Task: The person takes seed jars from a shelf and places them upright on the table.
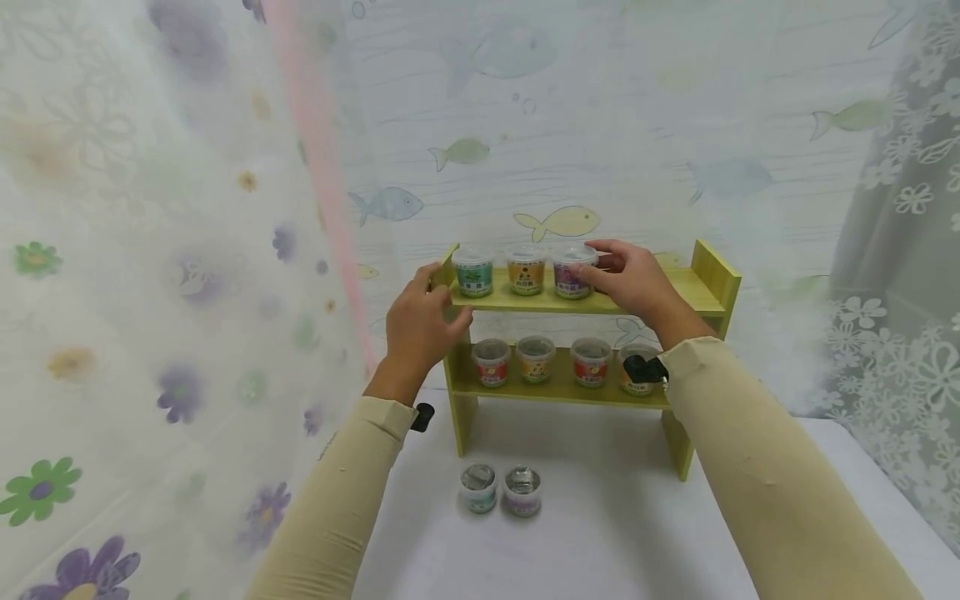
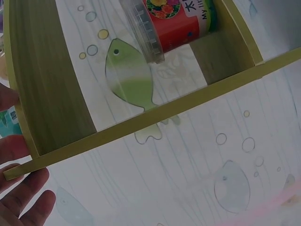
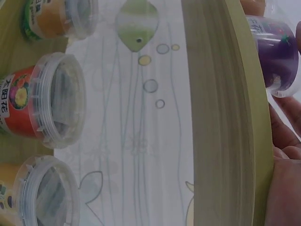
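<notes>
My right hand [image 1: 637, 287] holds a purple-labelled plastic cup [image 1: 572, 282] on the top board of a small yellow-green wooden shelf [image 1: 637, 302]. In the right wrist view that purple cup [image 3: 277, 54] shows at the edge of the board, fingers beside it. My left hand [image 1: 426, 321] grips the shelf's left end; the left wrist view has fingers [image 2: 28, 188] on either side of the wood. Left of the purple cup stand an orange-labelled cup [image 1: 526, 273] and a green-labelled cup [image 1: 474, 275], both upright with clear lids.
On the lower board stand a red-labelled cup [image 1: 491, 364], an orange one [image 1: 536, 361], another red one [image 1: 591, 363] and a partly hidden cup [image 1: 637, 383]. Two cups, one green-labelled [image 1: 479, 489] and one purple-labelled [image 1: 522, 492], sit on the white table [image 1: 585, 550] in front. A patterned curtain [image 1: 637, 108] hangs behind.
</notes>
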Tool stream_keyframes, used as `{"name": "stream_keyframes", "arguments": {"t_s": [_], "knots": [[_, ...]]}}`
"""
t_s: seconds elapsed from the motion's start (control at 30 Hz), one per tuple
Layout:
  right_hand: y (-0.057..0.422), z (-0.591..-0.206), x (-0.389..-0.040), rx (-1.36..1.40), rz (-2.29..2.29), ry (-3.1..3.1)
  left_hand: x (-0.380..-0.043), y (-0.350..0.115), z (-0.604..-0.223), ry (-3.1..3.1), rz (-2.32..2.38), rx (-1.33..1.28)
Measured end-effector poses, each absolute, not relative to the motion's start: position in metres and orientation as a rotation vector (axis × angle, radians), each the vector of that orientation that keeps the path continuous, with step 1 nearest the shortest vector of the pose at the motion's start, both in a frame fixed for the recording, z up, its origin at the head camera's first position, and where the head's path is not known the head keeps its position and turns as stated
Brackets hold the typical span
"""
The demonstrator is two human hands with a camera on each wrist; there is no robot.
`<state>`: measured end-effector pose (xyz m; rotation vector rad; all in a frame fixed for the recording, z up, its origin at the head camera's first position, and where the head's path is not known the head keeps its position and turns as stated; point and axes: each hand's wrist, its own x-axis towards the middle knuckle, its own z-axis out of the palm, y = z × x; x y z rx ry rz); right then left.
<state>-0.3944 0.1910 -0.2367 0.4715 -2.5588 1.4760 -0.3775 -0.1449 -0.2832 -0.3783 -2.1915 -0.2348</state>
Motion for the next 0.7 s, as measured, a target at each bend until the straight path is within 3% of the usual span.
{"name": "stream_keyframes", "arguments": {"t_s": [0.53,0.7], "knots": [[0.1900,-0.2350,-0.3923,0.498,1.767,-2.462,-0.3751,-0.1444,-0.2816,-2.207,-0.248,-0.372],[0.1911,-0.2362,-0.3931,0.500,1.653,-2.512,-0.3756,-0.1437,-0.2824,-2.206,-0.260,-0.375]]}}
